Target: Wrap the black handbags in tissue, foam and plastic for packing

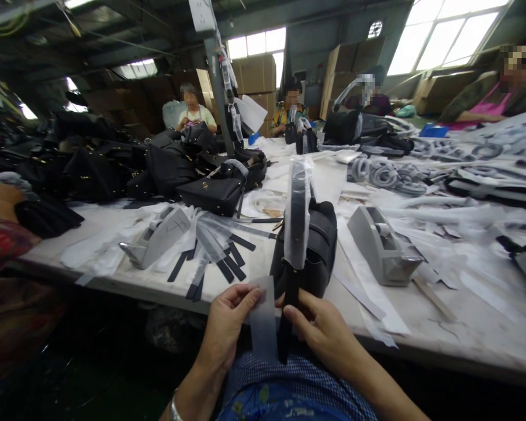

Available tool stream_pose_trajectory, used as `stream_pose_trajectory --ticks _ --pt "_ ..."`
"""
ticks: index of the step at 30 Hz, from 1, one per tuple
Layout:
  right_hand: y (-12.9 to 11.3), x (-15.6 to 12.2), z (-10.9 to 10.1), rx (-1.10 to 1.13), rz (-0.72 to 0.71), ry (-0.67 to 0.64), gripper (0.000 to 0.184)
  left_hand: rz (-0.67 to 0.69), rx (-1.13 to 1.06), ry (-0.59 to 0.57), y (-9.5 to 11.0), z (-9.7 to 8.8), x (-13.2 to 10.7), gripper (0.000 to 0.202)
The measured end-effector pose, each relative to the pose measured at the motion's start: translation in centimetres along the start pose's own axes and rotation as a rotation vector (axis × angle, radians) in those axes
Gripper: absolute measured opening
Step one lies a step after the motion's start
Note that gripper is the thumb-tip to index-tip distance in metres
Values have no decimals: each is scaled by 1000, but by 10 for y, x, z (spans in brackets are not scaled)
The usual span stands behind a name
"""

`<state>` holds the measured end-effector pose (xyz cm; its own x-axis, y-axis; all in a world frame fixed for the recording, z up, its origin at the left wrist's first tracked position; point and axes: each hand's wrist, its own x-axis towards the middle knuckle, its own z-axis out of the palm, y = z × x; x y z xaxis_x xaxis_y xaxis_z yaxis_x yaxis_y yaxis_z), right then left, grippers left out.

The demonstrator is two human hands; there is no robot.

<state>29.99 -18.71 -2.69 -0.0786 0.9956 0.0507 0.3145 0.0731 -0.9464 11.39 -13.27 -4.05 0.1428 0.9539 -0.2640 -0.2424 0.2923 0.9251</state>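
A translucent plastic strip (263, 327) hangs from my left hand (233, 316), pinched at its upper left edge between thumb and fingers. Closed round a black strap (288, 327) is my right hand (310, 316), just right of the plastic strip. Behind both hands a black handbag (324, 234) stands upright at the table's front edge. Its raised handle (296, 216) is wrapped in clear plastic. The strap runs down from the handle's base over the table edge. Some of the right fingers are hidden behind the strap.
Tape dispensers stand left (158, 237) and right (383, 245) of the bag. Black strips (232, 263) with clear wrapping fan out on the white table (263, 280). Black handbags (214, 190) are heaped at the left. A metal post (219, 88) rises behind. Several co-workers sit around.
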Motion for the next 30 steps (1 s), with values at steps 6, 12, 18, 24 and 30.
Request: stream_pose_trajectory --ticks 6,12,18,24,30 --pt "-6 -4 -14 -85 11 80 39 122 318 -23 -5 -29 -12 25" --pt "-4 -2 -1 143 41 195 34 66 458 -49 -18 -47 -24 18" --pt "-3 3 12 216 21 310 30 -20 467 -100 -26 -50 -35 19" --pt "-3 7 16 239 38 371 29 -51 454 -110 -26 -51 -40 21" --pt "-9 8 17 278 11 386 29 -79 438 -108 -28 -50 -43 23"
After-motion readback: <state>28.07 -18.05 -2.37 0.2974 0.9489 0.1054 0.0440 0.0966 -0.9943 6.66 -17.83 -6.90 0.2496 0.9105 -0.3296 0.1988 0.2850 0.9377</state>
